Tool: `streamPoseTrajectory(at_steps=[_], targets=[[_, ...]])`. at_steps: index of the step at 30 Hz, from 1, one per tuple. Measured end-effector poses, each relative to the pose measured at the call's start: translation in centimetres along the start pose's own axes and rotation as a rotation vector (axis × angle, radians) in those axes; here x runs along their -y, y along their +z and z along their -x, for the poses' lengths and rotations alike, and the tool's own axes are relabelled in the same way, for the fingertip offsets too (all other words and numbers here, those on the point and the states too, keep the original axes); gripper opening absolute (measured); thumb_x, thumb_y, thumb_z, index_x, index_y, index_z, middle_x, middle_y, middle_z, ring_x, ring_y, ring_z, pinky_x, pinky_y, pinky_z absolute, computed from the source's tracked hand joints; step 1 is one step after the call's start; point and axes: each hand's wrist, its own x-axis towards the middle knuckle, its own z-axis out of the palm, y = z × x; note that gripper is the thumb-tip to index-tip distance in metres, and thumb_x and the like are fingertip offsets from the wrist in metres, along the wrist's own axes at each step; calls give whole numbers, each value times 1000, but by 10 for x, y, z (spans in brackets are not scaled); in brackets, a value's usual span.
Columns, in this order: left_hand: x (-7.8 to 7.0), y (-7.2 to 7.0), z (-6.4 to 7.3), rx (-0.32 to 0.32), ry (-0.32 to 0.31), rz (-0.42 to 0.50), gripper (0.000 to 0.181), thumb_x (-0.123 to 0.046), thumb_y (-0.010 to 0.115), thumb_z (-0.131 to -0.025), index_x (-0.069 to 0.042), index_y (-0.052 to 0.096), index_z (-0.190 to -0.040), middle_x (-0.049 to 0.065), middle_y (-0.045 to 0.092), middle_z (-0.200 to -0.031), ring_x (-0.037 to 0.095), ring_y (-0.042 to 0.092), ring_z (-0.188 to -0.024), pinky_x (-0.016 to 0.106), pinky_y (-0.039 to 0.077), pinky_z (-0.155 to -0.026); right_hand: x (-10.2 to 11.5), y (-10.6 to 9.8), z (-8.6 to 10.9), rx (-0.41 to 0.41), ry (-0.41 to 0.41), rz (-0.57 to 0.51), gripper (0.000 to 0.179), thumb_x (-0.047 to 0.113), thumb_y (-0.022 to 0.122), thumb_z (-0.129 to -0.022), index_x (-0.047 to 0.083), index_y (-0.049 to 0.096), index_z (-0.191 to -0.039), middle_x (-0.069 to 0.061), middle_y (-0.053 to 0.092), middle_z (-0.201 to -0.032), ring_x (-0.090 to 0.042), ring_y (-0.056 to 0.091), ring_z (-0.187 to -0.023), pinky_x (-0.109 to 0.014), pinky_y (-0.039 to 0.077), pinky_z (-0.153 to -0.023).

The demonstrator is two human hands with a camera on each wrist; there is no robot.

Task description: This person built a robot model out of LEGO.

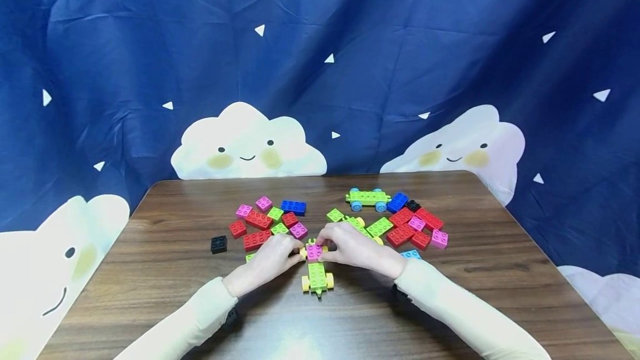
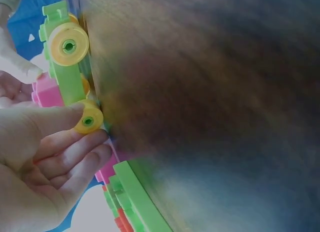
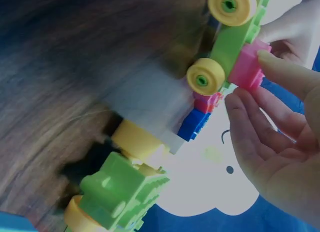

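Observation:
In the head view, a long green toy car base [image 1: 317,276] with yellow wheels stands near the middle of the table. A pink brick [image 1: 314,253] is on the studs at its far end. My left hand [image 1: 272,259] is at the left side of that end; in the left wrist view its thumb and fingers pinch a yellow wheel [image 2: 89,119]. From the other side, my right hand [image 1: 357,246] grips the pink brick between thumb and fingertips, as the right wrist view shows. The base's near end extends toward me, free of both hands.
Red, pink, green and blue bricks lie in a left group [image 1: 257,239] and a right group [image 1: 401,234]. A blue-wheeled green base [image 1: 368,198] stands farther back. Another yellow-wheeled base [image 1: 356,222] is partly hidden behind my right hand. A black brick [image 1: 218,244] lies at left.

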Motion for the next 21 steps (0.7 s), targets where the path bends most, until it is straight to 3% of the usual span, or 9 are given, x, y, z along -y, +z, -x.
streamPoseTrajectory(at_steps=[9,15,21], targets=[[0,0,0,4,-2,-6,10,-14,76,-86,-10,70,-78,-1,67,-70,7,55,-62,22,46,-58,-2,-11,0,55,-32,-3,23,25,74,-89,9,73,-106,-4,73,-102,-16,66,-88,-23,54,-78],[0,-1,0,12,-12,7,7,-13,75,-86,-7,73,-84,2,71,-74,10,60,-64,24,48,-59,-12,-32,4,-11,-34,18,23,25,74,-89,9,73,-107,-6,73,-103,-17,68,-95,-31,57,-84],[0,-2,0,18,-23,6,7,-14,75,-86,-7,74,-86,2,71,-74,8,55,-63,22,45,-59,-28,-51,13,-61,18,39,23,26,75,-88,10,73,-105,-3,72,-100,-14,64,-87,-32,58,-80]])
